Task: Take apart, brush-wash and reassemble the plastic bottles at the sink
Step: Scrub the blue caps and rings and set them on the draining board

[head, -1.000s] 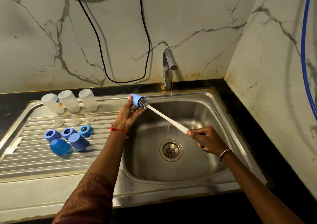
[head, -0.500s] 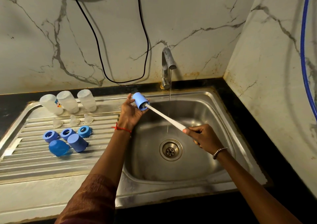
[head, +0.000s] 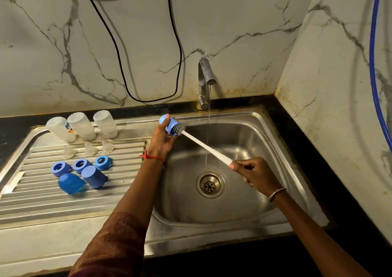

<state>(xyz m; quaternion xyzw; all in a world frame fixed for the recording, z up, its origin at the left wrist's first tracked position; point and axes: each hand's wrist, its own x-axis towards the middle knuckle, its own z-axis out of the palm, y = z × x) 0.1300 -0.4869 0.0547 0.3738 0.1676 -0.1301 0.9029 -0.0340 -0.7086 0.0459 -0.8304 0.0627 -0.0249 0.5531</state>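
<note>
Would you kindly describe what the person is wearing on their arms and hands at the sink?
The left hand has a red thread tied round its wrist, and a brownish-maroon textured sleeve covers the arm above the forearm. The right hand has a beaded bracelet at its wrist; no sleeve shows on that arm. Neither wears a glove.

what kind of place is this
Probably a home kitchen's washing-up corner: a stainless steel sink with a ribbed drainboard, a tap running into it, marble-patterned walls behind, and clear plastic bottles set on the drainboard.
</note>
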